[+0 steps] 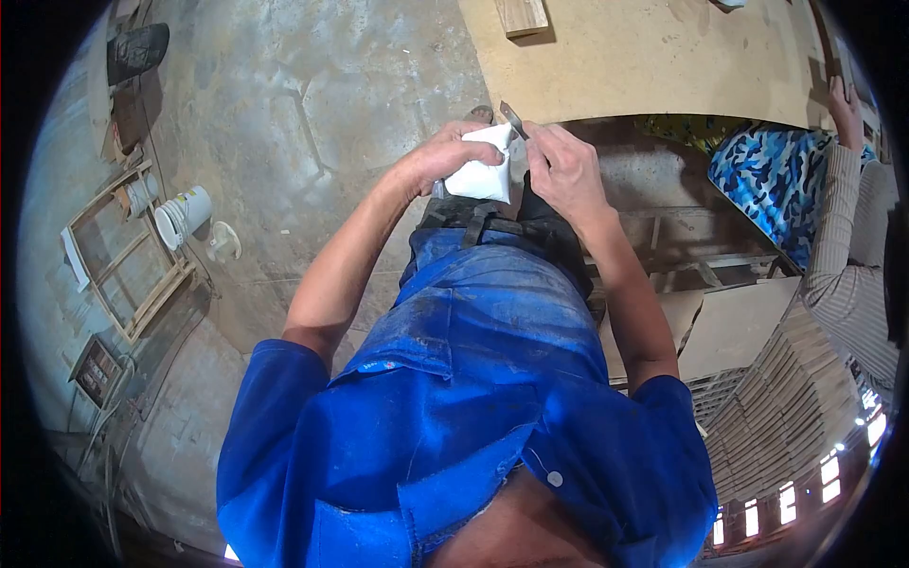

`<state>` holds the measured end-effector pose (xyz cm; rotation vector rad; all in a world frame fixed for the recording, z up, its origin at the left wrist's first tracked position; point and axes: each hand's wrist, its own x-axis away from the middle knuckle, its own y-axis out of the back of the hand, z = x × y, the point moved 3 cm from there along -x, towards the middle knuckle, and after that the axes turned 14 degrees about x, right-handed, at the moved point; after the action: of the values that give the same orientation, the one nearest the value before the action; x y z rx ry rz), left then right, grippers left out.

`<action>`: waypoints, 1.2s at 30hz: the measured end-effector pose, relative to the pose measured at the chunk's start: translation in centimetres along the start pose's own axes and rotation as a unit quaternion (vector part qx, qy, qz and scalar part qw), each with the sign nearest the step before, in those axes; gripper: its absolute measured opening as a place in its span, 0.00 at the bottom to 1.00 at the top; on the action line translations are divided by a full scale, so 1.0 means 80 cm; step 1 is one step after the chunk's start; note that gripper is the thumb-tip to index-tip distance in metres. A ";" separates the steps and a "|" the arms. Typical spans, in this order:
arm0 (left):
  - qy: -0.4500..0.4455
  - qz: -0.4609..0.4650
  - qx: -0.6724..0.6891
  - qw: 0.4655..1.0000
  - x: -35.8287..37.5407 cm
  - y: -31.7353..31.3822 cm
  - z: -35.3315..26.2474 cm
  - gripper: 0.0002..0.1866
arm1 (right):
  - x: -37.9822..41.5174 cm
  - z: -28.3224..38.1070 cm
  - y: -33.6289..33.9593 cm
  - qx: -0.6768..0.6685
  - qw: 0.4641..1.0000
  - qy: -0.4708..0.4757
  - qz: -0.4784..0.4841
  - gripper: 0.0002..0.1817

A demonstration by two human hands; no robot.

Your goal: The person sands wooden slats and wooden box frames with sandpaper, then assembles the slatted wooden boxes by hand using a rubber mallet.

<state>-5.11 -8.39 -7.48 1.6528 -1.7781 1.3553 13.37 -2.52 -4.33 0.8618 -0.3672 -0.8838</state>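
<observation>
My left hand (445, 156) is closed around a small white packet (479, 177), thumb pressed across its front. It is held before my waist, above the dark trousers and belt. My right hand (570, 172) grips a small knife (512, 120) whose dark blade sticks up past the fingers. The blade lies right at the packet's upper right corner in this view. Most of the knife's handle is hidden inside my right fist.
A wide pale board (625, 66) lies ahead, bearing a wood block (522, 16). Blue camouflage cloth (772, 180) hangs under its edge. Another person's sleeved arm (838, 199) reaches in at right. White buckets (183, 218) and a wooden frame (133, 270) are at left.
</observation>
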 end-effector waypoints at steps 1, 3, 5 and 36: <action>0.000 0.000 0.000 1.000 0.001 0.001 -0.005 0.17 | -0.004 0.000 -0.001 0.000 1.000 0.000 0.000 0.12; 0.003 0.005 0.012 1.000 0.001 0.001 -0.008 0.18 | -0.006 0.000 -0.001 0.001 1.000 0.001 -0.001 0.12; 0.006 0.000 0.008 1.000 0.001 0.001 -0.008 0.19 | -0.006 0.002 0.000 0.004 1.000 0.004 0.005 0.12; -0.024 0.022 -0.018 0.999 -0.002 0.016 -0.001 0.14 | -0.019 0.021 -0.016 0.096 0.993 0.064 0.037 0.10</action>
<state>-6.23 -8.38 -8.05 1.6511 -1.8654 1.3044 10.77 -2.57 -4.26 1.0701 -0.3731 -0.7288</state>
